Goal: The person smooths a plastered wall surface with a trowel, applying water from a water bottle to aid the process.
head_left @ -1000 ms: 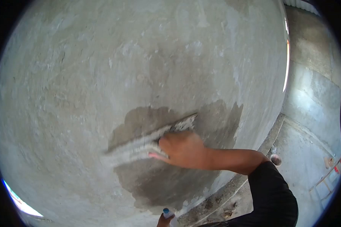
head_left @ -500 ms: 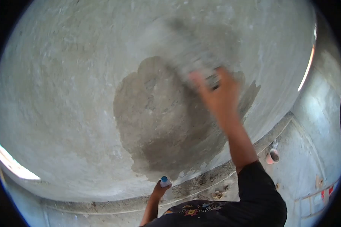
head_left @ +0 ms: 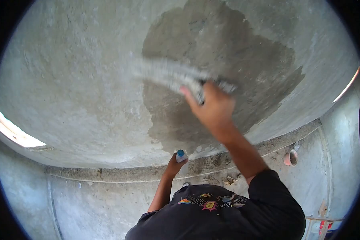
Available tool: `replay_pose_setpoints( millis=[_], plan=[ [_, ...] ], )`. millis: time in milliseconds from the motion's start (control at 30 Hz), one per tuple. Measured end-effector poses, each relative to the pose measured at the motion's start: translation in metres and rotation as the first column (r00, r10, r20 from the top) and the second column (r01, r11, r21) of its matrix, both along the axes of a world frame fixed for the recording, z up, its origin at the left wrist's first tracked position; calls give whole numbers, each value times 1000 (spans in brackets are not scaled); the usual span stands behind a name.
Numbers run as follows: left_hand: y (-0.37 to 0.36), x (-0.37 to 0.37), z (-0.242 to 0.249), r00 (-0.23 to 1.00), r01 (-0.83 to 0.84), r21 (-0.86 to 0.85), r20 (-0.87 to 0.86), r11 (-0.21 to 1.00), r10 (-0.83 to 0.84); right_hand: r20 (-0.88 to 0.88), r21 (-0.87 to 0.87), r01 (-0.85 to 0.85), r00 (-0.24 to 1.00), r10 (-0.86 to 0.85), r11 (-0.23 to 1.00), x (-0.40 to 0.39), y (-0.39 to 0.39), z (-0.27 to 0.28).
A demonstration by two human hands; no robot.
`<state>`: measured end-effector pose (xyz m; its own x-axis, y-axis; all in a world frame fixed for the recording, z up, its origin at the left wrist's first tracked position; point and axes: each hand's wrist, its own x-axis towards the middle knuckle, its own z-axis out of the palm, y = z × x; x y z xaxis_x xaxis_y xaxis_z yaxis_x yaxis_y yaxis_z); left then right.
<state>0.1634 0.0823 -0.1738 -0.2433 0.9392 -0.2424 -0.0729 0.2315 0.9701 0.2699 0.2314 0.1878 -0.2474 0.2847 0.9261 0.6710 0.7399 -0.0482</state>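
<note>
My right hand (head_left: 214,106) is wrapped round a grey, plaster-smeared tool (head_left: 168,76), whose long blade is blurred by motion against the wall. Around and behind the tool, a large dark damp patch (head_left: 244,60) covers part of the grey plastered wall (head_left: 80,80). Low in the view, my left hand (head_left: 174,166) grips a clear plastic bottle (head_left: 181,156) with a blue cap, held upright close to the foot of the wall.
A pink bucket (head_left: 291,158) stands on the floor at the right, with a clear bottle (head_left: 296,146) beside it. Rubble (head_left: 229,180) lies along the wall's base. Bright openings show at both sides. A wooden frame (head_left: 324,218) is at the lower right.
The view has shifted, so the damp patch sits higher and more of the floor shows. My right hand has swept the tool left and down over the patch. My left hand still holds the bottle.
</note>
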Motion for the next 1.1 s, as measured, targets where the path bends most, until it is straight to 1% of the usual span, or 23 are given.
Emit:
replay_pose_setpoints(
  millis=[67, 133, 200, 267, 300, 333, 367, 400, 433, 467, 500, 533, 567, 633, 700, 800, 833, 867, 900, 933, 967, 1000, 1100],
  plan=[
    [-23, -3, -9, 996, -39, -24, 75, 999, 41, 113, -131, 15, 994, 0, 991, -2, -11, -75],
    [-40, -7, -2, 994, -85, -74, 61, 994, 90, 107, -284, 9, 994, 23, 959, -7, -14, -165],
    [-60, -9, 7, 987, -144, -139, 54, 980, 153, 116, -326, -22, 991, 63, 945, 0, -14, -249],
    [-85, -14, 10, 971, -239, -191, -34, 952, 237, 208, -436, -90, 958, 198, 896, 29, -5, -337],
    [-94, -17, 15, 969, -246, -213, -35, 946, 244, 183, -581, -131, 941, 286, 803, 66, 1, -384],
    [-102, -20, 25, 964, -265, -221, -50, 939, 260, 363, -839, 197, 897, 252, 507, 106, -3, -401],
    [-112, -24, 34, 960, -279, -225, -72, 934, 269, 434, -870, 341, 872, 227, 355, 139, -2, -406],
    [-120, -27, 40, 948, -318, -218, -77, 923, 308, 347, -894, 315, 937, 47, 318, 165, -12, -397],
    [-129, -34, 38, 949, -316, -227, -81, 921, 306, 336, -827, 308, 942, -25, 470, 195, -11, -393],
    [-137, -39, 33, 929, -367, -221, -34, 903, 369, 240, -795, 269, 963, -125, 544, 223, -6, -385],
    [-145, -42, 30, 902, -419, -222, 15, 881, 432, 303, -819, 389, 917, -258, 421, 248, 0, -369],
    [-150, -45, 27, 893, -431, -236, 30, 871, 450, 140, -607, 320, 944, -298, 727, 267, 16, -353],
    [-153, -46, 25, 895, -426, -244, 27, 871, 445, 11, -682, 306, 912, -409, 664, 267, 23, -308],
    [-151, -50, 19, 887, -454, -248, -37, 856, 460, -350, -563, 30, 896, -271, 826, 273, 71, -245],
    [-146, -53, 18, 908, -416, -271, -77, 868, 412, -631, -549, -320, 764, -132, 772, 242, 89, -155],
    [-124, -52, 34, 930, -361, -294, -47, 885, 364, -642, -507, -274, 753, -146, 817, 181, 81, -75],
    [-117, -52, 36, 924, -354, -306, 30, 884, 380, -635, -459, -212, 758, -152, 863, 159, 74, -71],
    [-110, -51, 37, 913, -343, -320, 106, 883, 393, -609, -367, -245, 792, -33, 897, 135, 64, -81],
    [-101, -48, 35, 920, -330, -317, 102, 889, 378, -539, -561, -234, 831, -136, 794, 102, 33, -75],
    [-92, -45, 31, 911, -332, -268, 159, 904, 381, -377, -588, -183, 924, -66, 788, 82, 24, -102],
    [-86, -40, 31, 901, -330, -226, 215, 916, 377, -276, -397, -142, 961, 30, 907, 58, 19, -135],
    [-81, -37, 31, 912, -313, -249, 191, 917, 363, -225, -336, -231, 961, 160, 913, 41, 14, -163],
    [-83, -34, 31, 892, -368, -214, 194, 905, 409, -360, -524, -218, 933, 18, 823, 37, 5, -280]
  ],
)
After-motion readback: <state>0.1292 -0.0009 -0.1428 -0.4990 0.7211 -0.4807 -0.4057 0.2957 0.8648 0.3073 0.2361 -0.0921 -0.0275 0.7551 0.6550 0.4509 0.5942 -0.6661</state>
